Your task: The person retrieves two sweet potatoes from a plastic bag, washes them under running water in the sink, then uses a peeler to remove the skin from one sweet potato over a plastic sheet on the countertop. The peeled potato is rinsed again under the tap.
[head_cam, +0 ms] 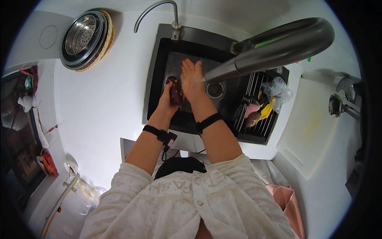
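Note:
My left hand [167, 100] is closed around a purple-skinned sweet potato [176, 92] over the dark sink basin [155, 86]. Close by on its right, my right hand [192, 80] is raised with the palm turned up and holds nothing that I can see; some fingers are apart. A thin stream of water runs from the end of the dark faucet [220, 71] onto this hand. Below and right of the hand lies the round sink drain [215, 90]. Another brownish tuber [253, 119] rests on the metal drying rack [238, 121] at the basin's right side.
On the rack lie a yellow cloth [267, 111], a pink item [252, 108] and a clear plastic bag [277, 92]. A slim curved tap [155, 6] stands behind the sink. Stacked steamer trays and a basket [109, 41] are at left; a white cutting board [310, 125] and metal utensils [337, 104] are at right.

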`<action>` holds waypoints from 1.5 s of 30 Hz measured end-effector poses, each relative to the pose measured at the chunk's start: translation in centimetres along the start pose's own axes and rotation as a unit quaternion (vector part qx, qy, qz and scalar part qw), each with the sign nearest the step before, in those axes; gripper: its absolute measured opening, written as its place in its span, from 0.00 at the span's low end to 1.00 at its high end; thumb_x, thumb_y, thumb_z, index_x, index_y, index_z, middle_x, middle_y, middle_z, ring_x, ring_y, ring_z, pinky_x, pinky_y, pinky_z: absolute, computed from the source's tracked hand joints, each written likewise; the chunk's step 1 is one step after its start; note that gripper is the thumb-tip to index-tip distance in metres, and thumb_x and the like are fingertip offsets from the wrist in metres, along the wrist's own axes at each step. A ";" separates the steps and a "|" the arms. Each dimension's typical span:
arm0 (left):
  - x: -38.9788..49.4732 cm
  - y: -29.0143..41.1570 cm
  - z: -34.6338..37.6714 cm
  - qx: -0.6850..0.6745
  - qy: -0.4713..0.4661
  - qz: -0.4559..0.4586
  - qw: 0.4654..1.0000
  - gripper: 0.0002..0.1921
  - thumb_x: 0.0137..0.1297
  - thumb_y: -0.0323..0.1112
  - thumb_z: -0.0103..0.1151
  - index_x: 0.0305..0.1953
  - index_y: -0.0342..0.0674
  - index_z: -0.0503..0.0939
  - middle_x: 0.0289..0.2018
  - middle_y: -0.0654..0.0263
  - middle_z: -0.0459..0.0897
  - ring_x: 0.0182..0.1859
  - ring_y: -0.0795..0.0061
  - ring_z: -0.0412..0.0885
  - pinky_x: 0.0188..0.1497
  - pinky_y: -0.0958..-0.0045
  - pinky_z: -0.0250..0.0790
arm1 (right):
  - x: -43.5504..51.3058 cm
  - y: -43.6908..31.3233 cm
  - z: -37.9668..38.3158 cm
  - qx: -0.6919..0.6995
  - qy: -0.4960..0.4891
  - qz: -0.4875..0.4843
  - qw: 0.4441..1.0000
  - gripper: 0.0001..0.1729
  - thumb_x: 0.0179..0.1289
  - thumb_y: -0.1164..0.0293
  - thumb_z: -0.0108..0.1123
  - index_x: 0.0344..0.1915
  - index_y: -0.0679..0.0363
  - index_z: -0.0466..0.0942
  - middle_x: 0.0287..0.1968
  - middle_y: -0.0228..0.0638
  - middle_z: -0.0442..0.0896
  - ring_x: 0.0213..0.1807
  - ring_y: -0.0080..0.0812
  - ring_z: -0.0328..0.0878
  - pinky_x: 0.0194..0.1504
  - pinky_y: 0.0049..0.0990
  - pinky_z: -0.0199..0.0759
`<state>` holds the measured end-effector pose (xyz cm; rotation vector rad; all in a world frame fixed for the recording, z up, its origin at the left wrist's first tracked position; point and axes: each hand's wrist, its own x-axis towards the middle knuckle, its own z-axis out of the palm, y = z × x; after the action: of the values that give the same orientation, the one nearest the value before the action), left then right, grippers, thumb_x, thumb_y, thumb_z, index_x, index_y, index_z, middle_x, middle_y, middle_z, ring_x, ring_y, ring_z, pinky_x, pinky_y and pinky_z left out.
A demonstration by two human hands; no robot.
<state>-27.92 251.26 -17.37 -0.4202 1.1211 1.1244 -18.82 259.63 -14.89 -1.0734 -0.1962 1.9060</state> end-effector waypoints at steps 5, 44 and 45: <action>1.1 0.6 4.0 -0.072 0.028 -0.057 0.995 0.23 0.73 0.50 0.54 0.62 0.46 0.70 0.56 0.57 0.73 0.60 0.60 0.74 0.62 0.54 0.74 | -2.0 -1.7 -3.5 -0.293 0.094 -0.065 0.949 0.28 0.66 0.65 0.68 0.62 0.65 0.74 0.65 0.45 0.76 0.71 0.39 0.68 0.71 0.33 0.58; -1.2 -0.9 4.8 0.225 -0.170 -0.137 0.950 0.27 0.70 0.48 0.62 0.62 0.38 0.70 0.47 0.52 0.82 0.40 0.68 0.84 0.35 0.73 0.83 | -11.9 -12.7 -13.4 -0.281 -0.058 -0.047 0.957 0.22 0.69 0.60 0.62 0.59 0.57 0.78 0.61 0.42 0.78 0.61 0.42 0.77 0.64 0.36 0.69; -0.9 -0.8 4.4 0.155 -0.240 -0.134 0.949 0.26 0.70 0.48 0.62 0.61 0.38 0.71 0.48 0.53 0.82 0.41 0.68 0.84 0.35 0.73 0.83 | -11.9 -12.9 -13.0 -0.227 -0.122 -0.058 0.964 0.23 0.71 0.59 0.61 0.61 0.56 0.78 0.62 0.41 0.79 0.59 0.38 0.79 0.64 0.35 0.69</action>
<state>-25.05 253.77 -14.92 -0.0391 0.7623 0.7375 1.51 254.26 -8.94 -1.0859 -0.8522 1.9283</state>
